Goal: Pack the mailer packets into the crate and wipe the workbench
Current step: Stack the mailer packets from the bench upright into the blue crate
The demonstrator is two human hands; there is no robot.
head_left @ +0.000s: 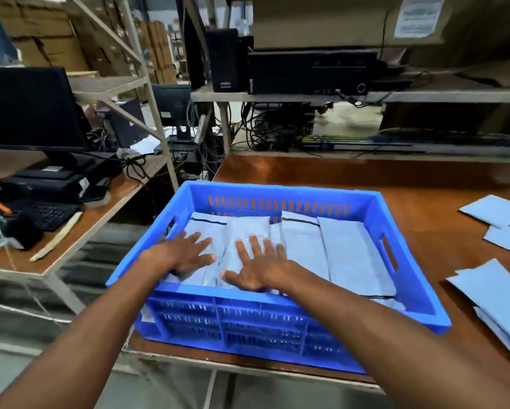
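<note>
Pressing down with both palms, I have my left hand (186, 252) and right hand (257, 268) flat on the grey mailer packets (348, 249) lying side by side inside the blue crate (277, 191), each grip apart, fingers spread and straight. The crate sits at the near left corner of the desk (336, 172). Loose packets (501, 293) lie on the desk to its right, apart from it.

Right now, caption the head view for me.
The left hand and right hand press flat on mailer packets in the blue crate; loose packets lie on the workbench.
</note>
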